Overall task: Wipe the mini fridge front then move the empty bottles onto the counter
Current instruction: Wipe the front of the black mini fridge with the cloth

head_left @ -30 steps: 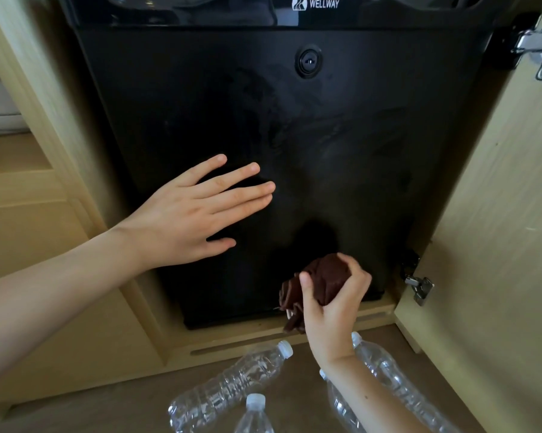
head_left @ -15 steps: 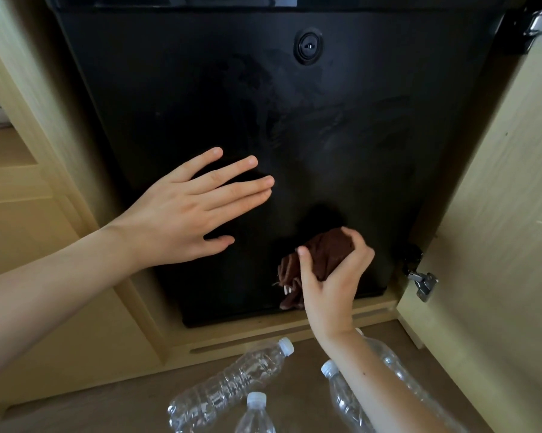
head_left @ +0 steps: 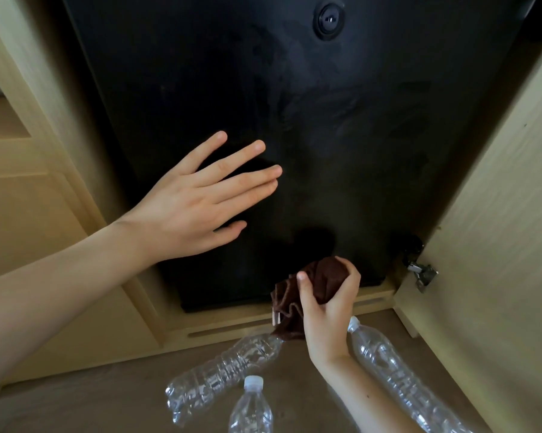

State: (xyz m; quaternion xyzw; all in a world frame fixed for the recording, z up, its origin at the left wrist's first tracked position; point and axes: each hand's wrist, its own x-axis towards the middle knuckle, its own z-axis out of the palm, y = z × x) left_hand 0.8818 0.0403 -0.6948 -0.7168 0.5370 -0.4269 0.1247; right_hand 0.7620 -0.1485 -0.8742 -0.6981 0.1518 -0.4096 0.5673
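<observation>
The black mini fridge front [head_left: 341, 126] fills the upper middle, smeared with wipe marks, with a round lock [head_left: 328, 18] near its top. My left hand [head_left: 198, 201] lies flat on the door with fingers spread. My right hand [head_left: 329, 307] grips a bunched brown cloth [head_left: 307, 292] at the door's bottom edge. Three clear empty bottles are on the floor: one lying on its side [head_left: 223, 370], one upright with a white cap [head_left: 251, 407], one lying to the right of my forearm [head_left: 397, 376].
The fridge sits inside a light wood cabinet [head_left: 76, 126]. Its open door [head_left: 494, 245] stands at the right, with a metal hinge [head_left: 422, 275] near the bottom. A slotted wooden plinth [head_left: 232, 326] runs below the fridge. The floor [head_left: 91, 401] is brown.
My right hand with the cloth has dropped from the lower door to its bottom edge, now covering the lying bottle's cap. The view has tilted down. My left hand stays flat on the door.
</observation>
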